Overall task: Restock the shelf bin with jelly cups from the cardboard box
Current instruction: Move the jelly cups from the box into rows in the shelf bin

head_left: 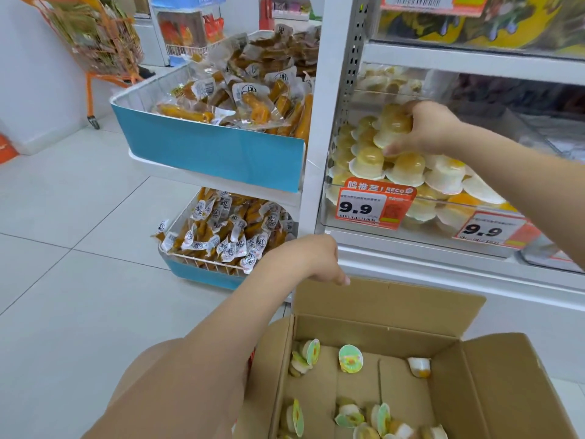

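Note:
A clear shelf bin on the white shelf holds a heap of yellow jelly cups. My right hand reaches into the bin from the right and grips jelly cups above the heap. My left hand hangs over the far flap of the open cardboard box, fingers loosely curled and pointing down, holding nothing. Several loose jelly cups lie scattered on the box floor, some at the near edge of the view.
Two orange 9.9 price tags hang on the bin's front. To the left, a blue-fronted rack holds packaged snack sticks on two levels. An orange shopping cart stands at the back left. White tiled floor lies to the left.

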### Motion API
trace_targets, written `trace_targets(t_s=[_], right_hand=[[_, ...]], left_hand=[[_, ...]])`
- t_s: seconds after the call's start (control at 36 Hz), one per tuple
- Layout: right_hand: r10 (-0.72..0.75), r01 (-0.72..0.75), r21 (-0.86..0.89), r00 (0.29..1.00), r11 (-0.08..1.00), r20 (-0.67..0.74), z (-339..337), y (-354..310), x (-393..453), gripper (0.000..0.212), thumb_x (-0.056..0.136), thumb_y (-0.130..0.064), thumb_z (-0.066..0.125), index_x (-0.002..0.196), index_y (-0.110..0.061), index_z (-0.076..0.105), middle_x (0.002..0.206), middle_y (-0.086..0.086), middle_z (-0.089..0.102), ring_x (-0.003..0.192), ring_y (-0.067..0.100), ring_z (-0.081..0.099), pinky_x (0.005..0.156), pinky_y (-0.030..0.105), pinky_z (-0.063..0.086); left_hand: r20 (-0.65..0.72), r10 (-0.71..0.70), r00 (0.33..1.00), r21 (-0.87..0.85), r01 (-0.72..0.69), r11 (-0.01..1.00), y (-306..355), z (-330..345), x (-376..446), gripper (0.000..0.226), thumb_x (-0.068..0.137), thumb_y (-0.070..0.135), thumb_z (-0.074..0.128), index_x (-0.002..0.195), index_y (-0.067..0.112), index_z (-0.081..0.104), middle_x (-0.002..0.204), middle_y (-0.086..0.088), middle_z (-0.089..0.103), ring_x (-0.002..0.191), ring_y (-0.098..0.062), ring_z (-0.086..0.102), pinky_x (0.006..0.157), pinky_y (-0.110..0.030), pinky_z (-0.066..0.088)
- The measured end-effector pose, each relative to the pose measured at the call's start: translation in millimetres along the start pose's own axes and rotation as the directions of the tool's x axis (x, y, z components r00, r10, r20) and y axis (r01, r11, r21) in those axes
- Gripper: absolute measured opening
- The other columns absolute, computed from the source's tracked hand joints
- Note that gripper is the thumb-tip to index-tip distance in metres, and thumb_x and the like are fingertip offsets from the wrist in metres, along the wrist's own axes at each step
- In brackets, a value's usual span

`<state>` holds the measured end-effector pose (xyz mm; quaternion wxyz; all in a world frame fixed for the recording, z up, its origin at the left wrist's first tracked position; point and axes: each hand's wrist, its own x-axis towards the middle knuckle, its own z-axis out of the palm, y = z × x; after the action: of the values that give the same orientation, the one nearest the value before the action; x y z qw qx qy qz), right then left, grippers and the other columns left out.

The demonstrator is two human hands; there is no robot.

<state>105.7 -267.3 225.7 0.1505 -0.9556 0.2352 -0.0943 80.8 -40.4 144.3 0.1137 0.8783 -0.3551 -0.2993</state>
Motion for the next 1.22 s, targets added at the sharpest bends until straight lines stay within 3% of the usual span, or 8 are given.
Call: trace_targets(t_s=[0.28,0.44,0.56,0.61,0.69,0.83,0.97,1.22], right_hand=[[-0.010,0.010,-0.004,1.000,1.000,0.016,7.3,9.6,3.8,0.086,0.072,-0.033,0.081,0.142,-0.009,0.037,0.138,0.013,0.048,0.123,0.033,0.048,0.097,0.042,0.045],[-0.121,0.232,0.238,0.907,0.943,-0.402,4.9,12.1,-69.5,0.052,0.083,-0.021,0.072,0.130,-0.015,0.050,0.121,-0.002,0.058,0.109,0.014,0.054,0.090,0.021,0.040],[-0.213,0.378,0.257,0.840,0.889,-0.500,50.0,46.6,-148.2,0.028,0.084,-0.009,0.067,0.109,-0.013,0.057,0.100,-0.004,0.058,0.090,0.018,0.055,0.080,0.028,0.044],[-0.194,0.322,0.309,0.905,0.895,-0.379,93.7,71.5,-186.6,0.029,0.082,-0.006,0.069,0.106,-0.017,0.057,0.094,-0.007,0.058,0.085,0.016,0.054,0.079,0.030,0.045],[-0.106,0.077,0.366,0.993,0.927,0.060,164.3,109.7,-236.4,0.046,0.078,-0.009,0.075,0.111,-0.030,0.050,0.097,-0.016,0.055,0.092,0.004,0.053,0.084,0.028,0.048],[0.032,-0.157,0.154,0.796,0.976,0.604,252.3,156.3,-284.9,0.063,0.079,-0.021,0.074,0.132,-0.026,0.042,0.124,-0.002,0.052,0.112,0.012,0.049,0.090,0.019,0.040],[0.045,-0.149,0.065,0.636,0.987,0.770,302.1,166.4,-302.1,0.067,0.081,-0.017,0.069,0.139,-0.029,0.037,0.134,-0.001,0.043,0.119,0.017,0.046,0.092,0.025,0.042],[-0.015,-0.025,0.038,0.613,0.999,0.790,361.2,162.8,-283.0,0.057,0.086,-0.009,0.060,0.136,-0.023,0.036,0.140,0.001,0.040,0.125,0.023,0.045,0.101,0.031,0.040]], left_hand=[[0.004,-0.020,1.000,0.011,0.020,1.000,-2.9,4.2,4.7,0.050,0.087,0.037,0.064,0.126,0.007,0.052,0.123,-0.008,0.056,0.106,-0.024,0.057,0.084,-0.031,0.048],[-0.013,-0.061,0.998,0.007,0.062,0.998,-6.3,24.6,13.5,0.051,0.085,0.032,0.068,0.128,0.009,0.051,0.125,-0.008,0.055,0.111,-0.025,0.055,0.090,-0.034,0.048],[-0.047,-0.053,0.997,-0.076,0.049,0.996,-12.9,78.7,24.1,0.034,0.086,0.015,0.065,0.119,0.010,0.057,0.119,-0.008,0.058,0.109,-0.026,0.058,0.084,-0.032,0.047],[0.005,-0.012,1.000,-0.016,0.012,1.000,-18.9,111.9,26.2,0.036,0.087,0.009,0.060,0.122,0.012,0.055,0.123,-0.009,0.056,0.110,-0.028,0.057,0.084,-0.033,0.047],[0.168,0.018,0.986,0.100,-0.036,0.994,-32.9,156.0,29.7,0.039,0.086,0.002,0.056,0.123,0.012,0.054,0.126,-0.010,0.055,0.111,-0.028,0.055,0.084,-0.035,0.047],[0.308,-0.066,0.949,0.104,0.035,0.994,-67.7,221.4,36.7,0.044,0.085,-0.005,0.052,0.125,0.012,0.053,0.131,-0.014,0.051,0.113,-0.029,0.054,0.089,-0.032,0.044],[0.405,-0.139,0.904,0.209,0.056,0.976,-90.0,268.4,44.4,0.046,0.087,-0.007,0.051,0.131,0.007,0.047,0.133,-0.012,0.049,0.119,-0.028,0.050,0.096,-0.033,0.043],[0.377,-0.268,0.887,0.625,-0.030,0.780,-96.6,316.0,72.2,0.039,0.094,0.008,0.047,0.132,0.002,0.045,0.137,-0.018,0.043,0.126,-0.032,0.039,0.104,-0.039,0.030]])
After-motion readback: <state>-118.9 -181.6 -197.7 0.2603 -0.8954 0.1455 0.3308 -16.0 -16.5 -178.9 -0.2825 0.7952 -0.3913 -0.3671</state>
